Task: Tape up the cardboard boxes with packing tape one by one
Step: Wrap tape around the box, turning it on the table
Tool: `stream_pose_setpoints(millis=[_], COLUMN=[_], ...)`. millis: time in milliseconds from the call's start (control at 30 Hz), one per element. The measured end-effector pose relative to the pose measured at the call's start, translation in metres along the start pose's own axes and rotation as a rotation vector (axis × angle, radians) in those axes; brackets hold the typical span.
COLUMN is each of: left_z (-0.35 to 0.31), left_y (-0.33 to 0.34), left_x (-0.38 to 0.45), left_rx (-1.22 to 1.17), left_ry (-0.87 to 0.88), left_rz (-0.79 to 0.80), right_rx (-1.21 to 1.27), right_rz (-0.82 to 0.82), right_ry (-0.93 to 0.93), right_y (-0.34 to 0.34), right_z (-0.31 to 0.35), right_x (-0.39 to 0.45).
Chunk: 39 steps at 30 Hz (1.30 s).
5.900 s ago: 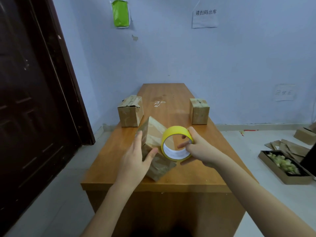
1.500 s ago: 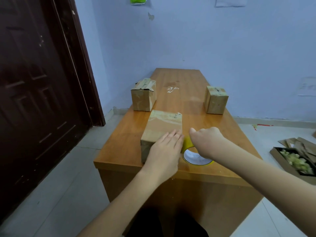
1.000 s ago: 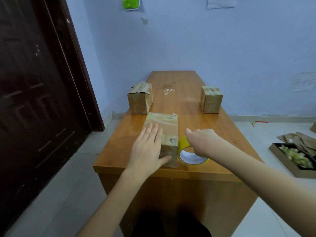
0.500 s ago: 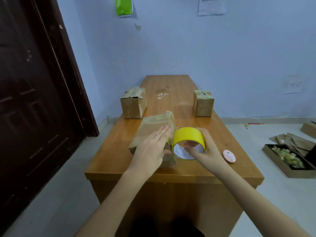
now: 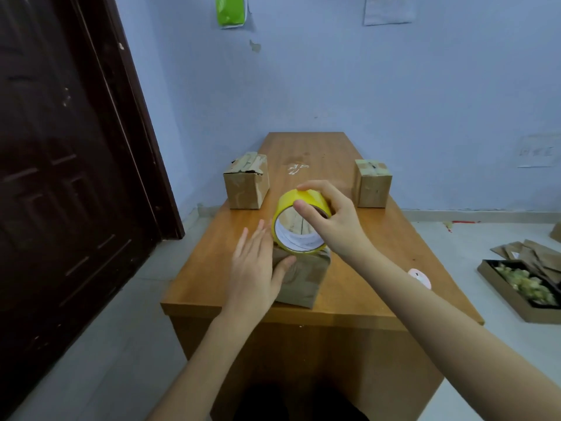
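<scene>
A: Start at the left. What's beside you?

B: A dark wooden door (image 5: pixel 60 177) fills that side, next to the blue wall. On the wooden table (image 5: pixel 212 268), the left box (image 5: pixel 246 185) stands near the left edge, further back, its top flaps ragged with old tape.

A: And your left hand?

B: Your left hand (image 5: pixel 256 268) lies flat with straight fingers against the left side of the near box (image 5: pixel 300 278), thumb pressed to its front face. It steadies the box without curling round it.

A: Where is that box?

B: Close to the table's near edge, roughly in the middle, and partly hidden by your hands.

A: The tape?

B: The yellow tape roll (image 5: pixel 299 227) stands on edge on top of the near box, its open core facing you. Your right hand (image 5: pixel 332 221) grips it, fingers curved over the rim and thumb reaching across the front of the core.

A: Further right?

B: The right box (image 5: pixel 372 185) stands by the right edge, well apart from the near one. A small pink round object (image 5: pixel 420 276) lies on the table just behind your right forearm. On the floor is a tray (image 5: pixel 513 296) holding pale scraps, with flattened cardboard pieces (image 5: pixel 528 253) beside it.
</scene>
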<state>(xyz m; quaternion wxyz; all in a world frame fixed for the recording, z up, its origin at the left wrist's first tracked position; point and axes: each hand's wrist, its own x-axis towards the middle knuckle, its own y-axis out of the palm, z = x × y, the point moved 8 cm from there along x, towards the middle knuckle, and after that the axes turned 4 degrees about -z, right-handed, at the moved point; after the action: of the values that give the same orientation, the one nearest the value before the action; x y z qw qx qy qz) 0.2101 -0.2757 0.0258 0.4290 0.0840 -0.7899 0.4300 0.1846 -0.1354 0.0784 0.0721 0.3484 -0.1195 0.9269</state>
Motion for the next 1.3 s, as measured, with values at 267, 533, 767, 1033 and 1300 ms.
stream_pose_setpoints(millis=[267,533,767,1033,1300], left_z=[0.023,0.021,0.018,0.01,-0.016], left_y=[0.001,-0.004,-0.002,-0.003,0.017], left_x=[-0.01,-0.01,-0.009,-0.005,0.0], left_rx=[0.22,0.18,0.192,0.199,0.22], left_ry=[0.011,0.045,0.041,-0.045,0.042], left_rz=[0.083,0.03,0.049,0.108,0.175], right_rx=[-0.159,-0.378,-0.603,-0.646,-0.68], right_rz=[0.179,0.303,0.363,0.412,0.465], right_ry=[-0.014,-0.101,-0.17,-0.15,-0.135], right_y=[0.038,0.021,-0.009,-0.005,-0.002], right_z=[0.006,0.023,0.031,0.026,0.023], right_x=[0.015,0.026,0.019,0.019,0.022])
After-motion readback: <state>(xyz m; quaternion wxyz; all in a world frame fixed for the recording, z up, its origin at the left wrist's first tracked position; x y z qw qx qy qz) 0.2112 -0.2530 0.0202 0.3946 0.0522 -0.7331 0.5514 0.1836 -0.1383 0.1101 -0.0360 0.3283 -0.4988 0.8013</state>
